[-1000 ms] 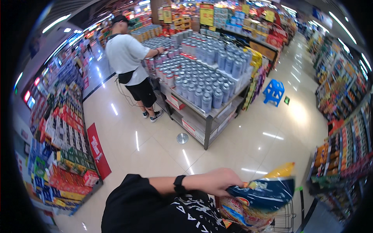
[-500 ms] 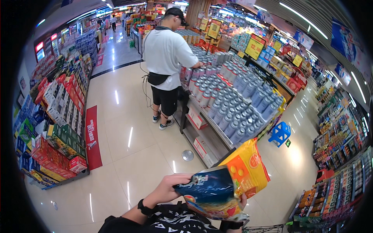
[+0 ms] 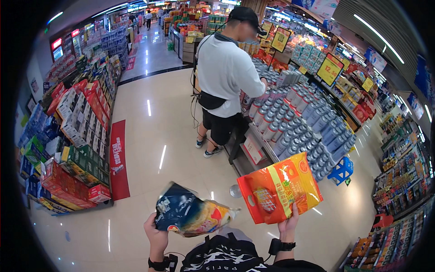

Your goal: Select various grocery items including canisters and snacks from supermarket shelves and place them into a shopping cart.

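My left hand (image 3: 156, 233) is closed on the left end of a dark blue snack bag (image 3: 181, 209), whose lower right part shows yellow and red printing. The blue bag tilts, its right end pointing away from the hand. My right hand (image 3: 289, 224) grips the lower edge of a large orange and yellow plastic package (image 3: 278, 188) with a cut-out handle at its left side. Some of the right fingers are hidden behind this package. A gap separates the two bags, and both are held in the air in front of my body.
A person in a white shirt (image 3: 220, 68) stands ahead beside a display of several silver cans (image 3: 294, 131). Stacked boxed goods (image 3: 81, 158) line the left, with a red floor strip (image 3: 119, 158). A blue plastic stool (image 3: 340, 171) and stocked shelves (image 3: 401, 177) stand at right.
The two bags were together, the blue one overlapping the orange one; now they are apart. My left hand has moved left with the blue bag. The orange package now faces me more fully.
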`<state>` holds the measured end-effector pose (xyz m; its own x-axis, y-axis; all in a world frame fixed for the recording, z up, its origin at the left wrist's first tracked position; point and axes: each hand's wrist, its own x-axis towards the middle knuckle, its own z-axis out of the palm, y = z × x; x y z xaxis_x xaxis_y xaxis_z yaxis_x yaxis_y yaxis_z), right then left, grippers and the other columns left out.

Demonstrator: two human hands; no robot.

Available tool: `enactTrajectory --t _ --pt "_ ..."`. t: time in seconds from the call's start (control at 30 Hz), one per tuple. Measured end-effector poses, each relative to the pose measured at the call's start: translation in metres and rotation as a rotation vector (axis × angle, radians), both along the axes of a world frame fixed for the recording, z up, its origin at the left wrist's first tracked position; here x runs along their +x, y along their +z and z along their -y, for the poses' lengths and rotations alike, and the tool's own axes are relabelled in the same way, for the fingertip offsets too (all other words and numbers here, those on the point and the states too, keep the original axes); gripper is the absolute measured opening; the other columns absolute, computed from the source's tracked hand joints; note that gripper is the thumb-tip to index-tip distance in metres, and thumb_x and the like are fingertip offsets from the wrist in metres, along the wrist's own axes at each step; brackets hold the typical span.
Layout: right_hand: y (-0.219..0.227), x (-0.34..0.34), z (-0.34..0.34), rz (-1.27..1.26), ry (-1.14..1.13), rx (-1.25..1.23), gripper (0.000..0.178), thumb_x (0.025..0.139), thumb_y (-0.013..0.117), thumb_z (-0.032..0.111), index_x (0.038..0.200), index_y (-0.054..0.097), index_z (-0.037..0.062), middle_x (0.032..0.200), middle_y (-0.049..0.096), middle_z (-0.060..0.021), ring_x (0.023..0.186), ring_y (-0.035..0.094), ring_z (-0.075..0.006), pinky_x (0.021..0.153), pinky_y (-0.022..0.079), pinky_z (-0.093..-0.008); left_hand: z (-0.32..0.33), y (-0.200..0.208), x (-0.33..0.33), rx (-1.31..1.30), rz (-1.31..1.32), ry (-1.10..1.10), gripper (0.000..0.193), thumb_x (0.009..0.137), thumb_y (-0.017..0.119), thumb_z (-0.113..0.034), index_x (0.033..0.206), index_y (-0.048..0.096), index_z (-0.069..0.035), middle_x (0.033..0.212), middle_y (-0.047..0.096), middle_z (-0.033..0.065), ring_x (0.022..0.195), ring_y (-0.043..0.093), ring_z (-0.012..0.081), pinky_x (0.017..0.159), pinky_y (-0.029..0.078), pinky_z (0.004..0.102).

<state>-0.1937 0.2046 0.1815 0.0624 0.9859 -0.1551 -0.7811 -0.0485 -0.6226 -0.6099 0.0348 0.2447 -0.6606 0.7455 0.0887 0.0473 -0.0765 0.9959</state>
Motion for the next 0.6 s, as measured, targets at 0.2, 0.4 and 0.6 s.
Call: enactTrajectory --t 0.2,0.4,0.6 --pt "0.014 -0.06 -0.108 0.292 -0.109 0.1 0.044 0.1 0.061 0.012 0.141 0.048 0.003 0.135 0.06 -0.0105 0.121 0.061 -0.024 0.101 0.053 -0.0403 -0.056 0.008 -0.032 0.009 -0.109 0.139 0.025 0.082 0.074 0.004 0.105 0.065 0.007 0.092 0.066 0.0028 0.087 0.059 0.0089 0.079 0.049 0.0236" --pt "-0.009 -0.135 -0.205 0.574 0.062 0.087 0.039 0.091 0.074 0.009 0.127 0.06 0.0007 0.121 0.068 -0.007 0.105 0.066 -0.0175 0.093 0.054 -0.0326 -0.135 0.031 -0.051 -0.046 -0.331 0.179 0.027 0.08 0.075 -0.001 0.105 0.065 0.007 0.089 0.064 0.0044 0.083 0.059 0.0112 0.077 0.048 0.0249" --pt "-0.045 -0.247 -0.261 0.67 0.523 0.117 0.042 0.094 0.074 0.021 0.128 0.061 0.0003 0.119 0.07 -0.0077 0.105 0.066 -0.0156 0.091 0.054 -0.0321 -0.143 -0.009 -0.117 -0.129 -0.413 0.118 0.077 0.077 0.083 -0.001 0.142 0.043 0.002 0.13 0.051 0.0145 0.119 0.055 0.0242 0.106 0.043 0.0374"
